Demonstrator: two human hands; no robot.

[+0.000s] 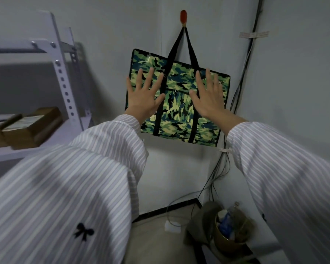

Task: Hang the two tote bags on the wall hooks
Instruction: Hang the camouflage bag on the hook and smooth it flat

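A green camouflage tote bag [179, 103] hangs flat against the wall by its black straps from an orange wall hook [183, 17]. My left hand [144, 96] is spread in front of the bag's left half, fingers apart, holding nothing. My right hand [209, 96] is spread the same way over the bag's right half. Whether the palms touch the bag I cannot tell. No second tote bag and no second hook are in view.
A white metal shelf rack [65, 77] stands at the left with brown boxes [30, 128] on it. Cables [242, 79] run down the wall corner at the right. A bin of rubbish [230, 229] sits on the floor below, beside a white adapter [172, 225].
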